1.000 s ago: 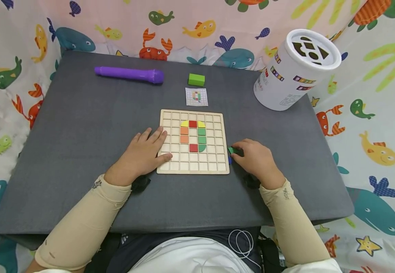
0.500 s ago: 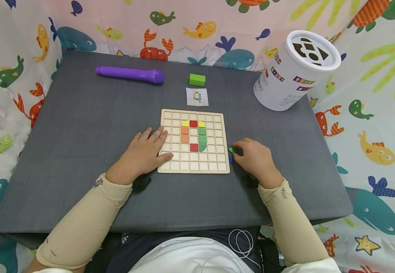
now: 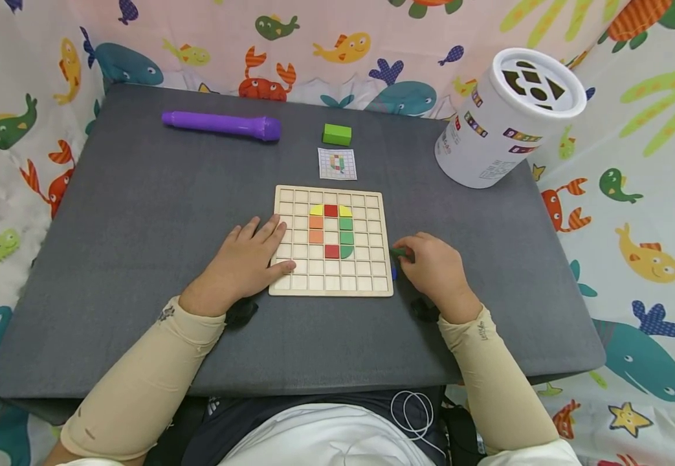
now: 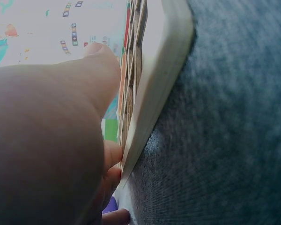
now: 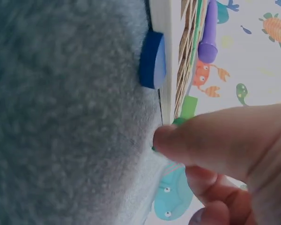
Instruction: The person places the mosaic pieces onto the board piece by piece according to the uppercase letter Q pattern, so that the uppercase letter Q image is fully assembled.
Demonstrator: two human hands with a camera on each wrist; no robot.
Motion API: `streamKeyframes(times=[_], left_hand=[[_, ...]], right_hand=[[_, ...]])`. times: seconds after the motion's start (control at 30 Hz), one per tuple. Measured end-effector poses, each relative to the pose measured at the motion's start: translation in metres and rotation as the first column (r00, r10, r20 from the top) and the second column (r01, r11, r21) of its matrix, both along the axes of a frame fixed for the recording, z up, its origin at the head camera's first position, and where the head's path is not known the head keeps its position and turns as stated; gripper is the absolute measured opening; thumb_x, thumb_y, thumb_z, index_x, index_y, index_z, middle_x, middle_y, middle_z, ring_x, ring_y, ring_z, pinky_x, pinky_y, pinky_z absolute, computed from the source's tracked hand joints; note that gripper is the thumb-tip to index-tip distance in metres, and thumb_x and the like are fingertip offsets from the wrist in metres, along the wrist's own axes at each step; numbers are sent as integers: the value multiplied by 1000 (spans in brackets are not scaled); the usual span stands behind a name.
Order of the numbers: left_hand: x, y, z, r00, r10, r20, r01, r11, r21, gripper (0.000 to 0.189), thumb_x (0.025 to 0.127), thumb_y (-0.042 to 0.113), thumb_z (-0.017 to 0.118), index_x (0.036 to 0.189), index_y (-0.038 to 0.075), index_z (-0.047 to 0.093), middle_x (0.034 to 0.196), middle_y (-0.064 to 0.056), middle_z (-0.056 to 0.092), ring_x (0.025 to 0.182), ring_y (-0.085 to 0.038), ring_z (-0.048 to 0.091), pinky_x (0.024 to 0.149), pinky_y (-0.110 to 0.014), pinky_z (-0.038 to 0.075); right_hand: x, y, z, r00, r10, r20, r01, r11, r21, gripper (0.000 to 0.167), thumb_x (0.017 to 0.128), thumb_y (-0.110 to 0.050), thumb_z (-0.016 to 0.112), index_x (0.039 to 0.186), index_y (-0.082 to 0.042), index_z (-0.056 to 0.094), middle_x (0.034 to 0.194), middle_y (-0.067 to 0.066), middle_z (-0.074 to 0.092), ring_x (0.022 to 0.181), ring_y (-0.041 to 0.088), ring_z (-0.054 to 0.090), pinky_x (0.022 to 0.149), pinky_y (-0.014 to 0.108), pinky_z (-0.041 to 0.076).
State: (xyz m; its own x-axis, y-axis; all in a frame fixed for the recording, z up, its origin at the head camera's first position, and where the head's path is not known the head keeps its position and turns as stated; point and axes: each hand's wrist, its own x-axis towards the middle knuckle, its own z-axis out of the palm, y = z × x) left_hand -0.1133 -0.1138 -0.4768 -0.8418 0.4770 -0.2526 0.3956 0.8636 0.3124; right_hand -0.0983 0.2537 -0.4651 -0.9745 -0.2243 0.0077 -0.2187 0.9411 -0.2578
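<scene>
My left hand [image 3: 248,260] lies over the left edge of a wooden grid board [image 3: 372,268], its fingers spread and its thumb on the lower left squares. Red, orange, yellow and green tiles [image 3: 345,237] form a ring in the board's middle squares. Just off the board's right edge, my right hand [image 3: 435,270] pinches a small green tile [image 3: 398,252] between thumb and fingers, which cover most of it. Closer to me, a blue tile [image 5: 153,61] with a curved side lies against the board's edge in the right wrist view.
Beyond the board lies a small pattern card [image 3: 337,164], with a bright green block [image 3: 337,134] behind it. A purple microphone-shaped tube [image 3: 221,125] is at the back left. A white canister [image 3: 483,149] with shaped holes in its lid stands at the back right.
The green tile has turned slightly in my right fingers and shows less of its face. My left hand has stayed on the board, and the tiles on it are the same.
</scene>
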Motion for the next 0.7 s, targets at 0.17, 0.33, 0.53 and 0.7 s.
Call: streamKeyframes(times=[0.17, 0.33, 0.53, 0.7], left_hand=[[0, -1, -2, 1000, 4, 0, -4, 1000, 4, 86, 110, 60, 48, 172, 7, 17, 178, -12, 11, 160, -47, 13, 126, -66, 12], [-1, -2, -1, 1000, 6, 1, -6, 1000, -2, 87, 110, 60, 48, 172, 7, 17, 178, -12, 11, 160, -47, 13, 126, -66, 13], [0, -1, 1, 1000, 5, 7, -5, 1000, -9, 87, 110, 60, 48, 172, 7, 17, 178, -12, 10, 160, -46, 12, 126, -65, 13], [0, -1, 1, 1000, 5, 0, -5, 1000, -11, 87, 110, 60, 49, 172, 7, 17, 178, -12, 10, 160, -46, 12, 126, -65, 13]], right_hand=[[1, -1, 3, 999, 18, 41, -20, 999, 36, 22, 91, -17, 84, 113, -13, 86, 103, 4, 76, 84, 22, 70, 69, 46, 59], [-1, 1, 3, 993, 41, 109, -48, 997, 57, 32, 92, -21, 81, 122, -13, 83, 111, 5, 76, 90, 22, 70, 74, 46, 59], [-4, 5, 5, 992, 33, 122, -43, 996, 80, 31, 92, -21, 76, 121, -14, 83, 109, 4, 76, 86, 21, 68, 70, 46, 58], [-5, -6, 15, 998, 53, 18, -54, 997, 55, 24, 90, -24, 76, 110, -15, 85, 97, 0, 73, 73, 18, 62, 57, 41, 52]])
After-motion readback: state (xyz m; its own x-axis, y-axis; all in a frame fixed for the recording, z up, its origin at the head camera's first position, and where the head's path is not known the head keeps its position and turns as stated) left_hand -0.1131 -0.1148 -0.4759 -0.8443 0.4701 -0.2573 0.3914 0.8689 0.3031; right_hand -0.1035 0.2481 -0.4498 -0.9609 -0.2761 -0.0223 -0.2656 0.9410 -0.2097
